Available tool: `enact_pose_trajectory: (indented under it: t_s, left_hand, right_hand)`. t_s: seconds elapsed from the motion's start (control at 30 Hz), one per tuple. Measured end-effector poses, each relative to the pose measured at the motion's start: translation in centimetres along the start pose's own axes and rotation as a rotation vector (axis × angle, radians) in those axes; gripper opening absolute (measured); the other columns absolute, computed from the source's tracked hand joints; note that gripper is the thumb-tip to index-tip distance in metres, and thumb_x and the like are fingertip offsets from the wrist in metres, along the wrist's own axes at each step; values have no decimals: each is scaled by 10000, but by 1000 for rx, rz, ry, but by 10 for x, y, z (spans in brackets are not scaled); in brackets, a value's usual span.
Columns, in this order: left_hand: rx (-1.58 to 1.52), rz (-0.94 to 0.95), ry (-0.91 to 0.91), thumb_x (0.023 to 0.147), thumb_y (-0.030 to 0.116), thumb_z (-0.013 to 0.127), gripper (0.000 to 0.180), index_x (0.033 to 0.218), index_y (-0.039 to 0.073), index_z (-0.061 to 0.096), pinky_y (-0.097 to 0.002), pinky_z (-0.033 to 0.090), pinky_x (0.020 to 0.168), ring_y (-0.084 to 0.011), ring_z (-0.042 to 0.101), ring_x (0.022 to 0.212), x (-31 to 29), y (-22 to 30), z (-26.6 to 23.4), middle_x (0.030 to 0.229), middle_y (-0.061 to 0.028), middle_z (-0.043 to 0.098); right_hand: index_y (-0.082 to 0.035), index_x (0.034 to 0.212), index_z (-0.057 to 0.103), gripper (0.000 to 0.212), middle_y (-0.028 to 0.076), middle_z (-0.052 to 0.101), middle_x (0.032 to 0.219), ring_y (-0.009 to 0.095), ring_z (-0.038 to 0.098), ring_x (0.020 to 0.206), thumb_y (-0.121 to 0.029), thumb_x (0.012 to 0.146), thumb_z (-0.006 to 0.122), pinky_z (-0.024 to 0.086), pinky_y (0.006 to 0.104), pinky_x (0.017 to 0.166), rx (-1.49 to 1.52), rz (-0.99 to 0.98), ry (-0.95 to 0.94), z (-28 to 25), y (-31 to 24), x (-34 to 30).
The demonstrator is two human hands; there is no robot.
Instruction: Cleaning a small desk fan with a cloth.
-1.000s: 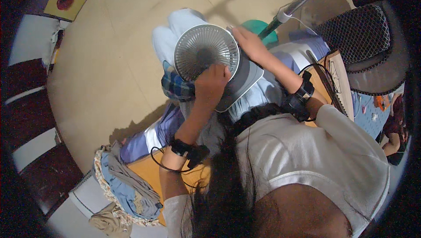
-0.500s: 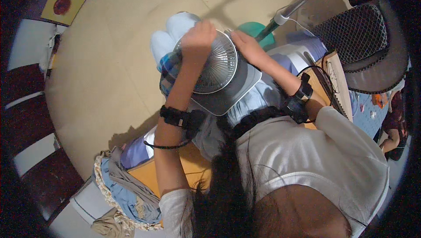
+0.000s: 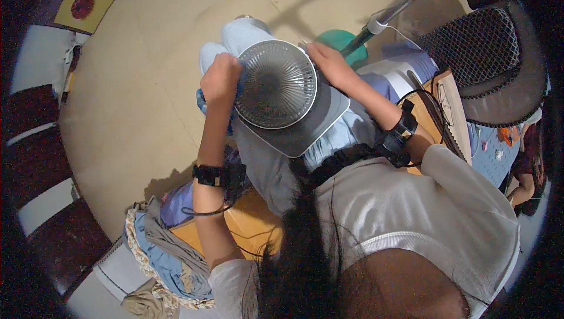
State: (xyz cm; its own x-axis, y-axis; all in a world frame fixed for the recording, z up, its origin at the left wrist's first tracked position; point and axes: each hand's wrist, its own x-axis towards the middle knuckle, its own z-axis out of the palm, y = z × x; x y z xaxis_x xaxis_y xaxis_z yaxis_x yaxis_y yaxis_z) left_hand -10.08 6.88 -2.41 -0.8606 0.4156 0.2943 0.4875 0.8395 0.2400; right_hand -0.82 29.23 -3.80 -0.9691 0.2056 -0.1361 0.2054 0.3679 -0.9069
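A small fan (image 3: 276, 84) with a round, ribbed silver grille rests on my lap. Its flat grey base (image 3: 305, 134) points toward my body. My left hand (image 3: 222, 79) is closed at the left rim of the grille, around a blue cloth (image 3: 201, 101) that shows only in small parts beside the fingers. On the opposite side, my right hand (image 3: 332, 65) grips the fan's edge, its fingertips partly hidden beyond the rim. Both wrists wear black straps with cables.
A metal pole (image 3: 405, 7) rises from a green round base (image 3: 346, 45) beyond my right hand. To the right stands a dark mesh-backed chair (image 3: 476, 48). Clothes (image 3: 170, 254) lie heaped at the lower left. Dark red furniture (image 3: 35, 125) lines the left side.
My left hand has moved from over the grille's top to its left rim, taking the blue plaid cloth along and uncovering the grille. My right hand has barely shifted.
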Motion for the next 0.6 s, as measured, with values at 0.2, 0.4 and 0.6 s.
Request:
enact_pose_trajectory:
  t_s: [0.2, 0.4, 0.6]
  left_hand:
    - [-162, -226, 128, 759, 149, 551, 68, 743, 84, 539, -328, 439, 566, -236, 557, 615, -35, -32, -33, 686, -65, 572]
    - [-300, -295, 575, 815, 141, 530, 126, 772, 22, 537, -264, 411, 652, -116, 498, 693, -7, -45, -115, 718, -41, 550]
    - [-635, -117, 869, 854, 204, 485, 218, 824, -1, 553, -239, 416, 631, -119, 506, 679, 41, 39, -202, 747, -61, 550]
  right_hand:
    - [50, 940, 521, 558, 270, 543, 935, 420, 510, 889, -468, 863, 328, 392, 436, 771, -70, 41, -37, -1, 11, 4]
    - [17, 1093, 484, 483, 210, 536, 1032, 328, 495, 972, -387, 893, 312, 355, 340, 856, -103, 121, -131, -3, 6, 5]
    - [43, 953, 532, 542, 252, 547, 939, 413, 513, 867, -455, 862, 338, 401, 418, 763, -103, 7, -14, -1, 14, 4]
